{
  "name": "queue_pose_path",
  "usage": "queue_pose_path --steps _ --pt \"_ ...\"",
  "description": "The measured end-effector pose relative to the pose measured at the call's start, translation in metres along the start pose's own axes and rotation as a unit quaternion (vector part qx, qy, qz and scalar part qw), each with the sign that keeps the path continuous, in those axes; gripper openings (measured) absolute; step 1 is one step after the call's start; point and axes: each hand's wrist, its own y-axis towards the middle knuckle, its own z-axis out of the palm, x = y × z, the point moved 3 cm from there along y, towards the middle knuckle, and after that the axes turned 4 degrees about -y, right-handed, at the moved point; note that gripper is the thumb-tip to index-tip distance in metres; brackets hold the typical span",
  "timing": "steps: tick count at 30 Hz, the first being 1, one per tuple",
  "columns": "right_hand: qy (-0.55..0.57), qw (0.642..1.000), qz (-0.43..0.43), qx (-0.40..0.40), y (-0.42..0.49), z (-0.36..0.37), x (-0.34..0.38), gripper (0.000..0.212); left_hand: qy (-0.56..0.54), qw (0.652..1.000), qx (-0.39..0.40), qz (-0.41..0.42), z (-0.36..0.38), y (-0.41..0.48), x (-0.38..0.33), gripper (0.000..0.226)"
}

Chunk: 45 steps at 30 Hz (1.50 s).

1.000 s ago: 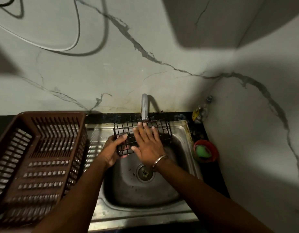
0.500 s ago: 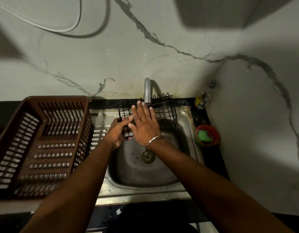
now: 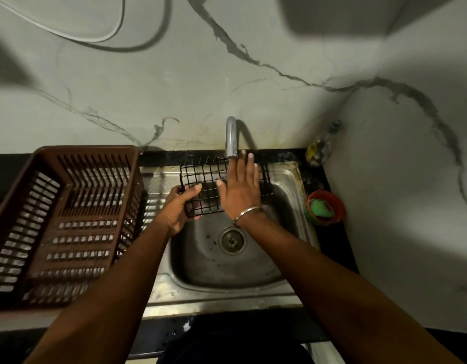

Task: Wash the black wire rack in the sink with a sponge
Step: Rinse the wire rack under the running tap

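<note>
We've got the black wire rack (image 3: 208, 187) tilted over the sink (image 3: 293, 177) under the tap (image 3: 231, 137), left hand (image 3: 178, 206) fingers clamped on its corner to steady it, right hand (image 3: 240, 187) flat and open rubbing the grid, holding nothing; the sponge (image 3: 321, 207) sits in its cup on the worktop

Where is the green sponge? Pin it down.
In the head view, the green sponge sits inside a small red plastic bowl on the black counter, right of the steel sink, untouched by either hand.
</note>
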Motion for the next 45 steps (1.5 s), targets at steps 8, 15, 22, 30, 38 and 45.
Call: queue_pose_path --steps 8,15,22,30,38,45 --pt "-0.007 0.998 -0.067 0.005 0.007 0.009 0.023 0.076 -0.026 1.0 -0.011 -0.004 -0.02 0.002 0.01 0.086" --pt "-0.008 0.999 -0.043 -0.003 -0.001 0.02 0.005 0.074 -0.056 0.998 -0.027 0.002 -0.03 0.003 0.015 0.05" --pt "-0.013 0.997 -0.072 -0.003 -0.014 0.024 -0.003 0.076 -0.072 0.997 -0.034 -0.004 -0.028 0.006 0.02 0.043" --pt "-0.025 0.993 -0.116 -0.009 -0.024 0.033 -0.007 0.075 -0.096 0.995 -0.036 -0.007 -0.029 0.008 0.024 0.037" --pt "-0.018 0.998 -0.061 -0.015 -0.041 0.041 -0.02 0.074 -0.101 0.994 -0.04 0.004 -0.028 0.007 0.027 0.055" --pt "-0.029 0.997 -0.066 -0.021 -0.041 0.039 -0.017 0.076 -0.125 0.991 -0.038 -0.001 -0.027 0.005 0.033 0.064"
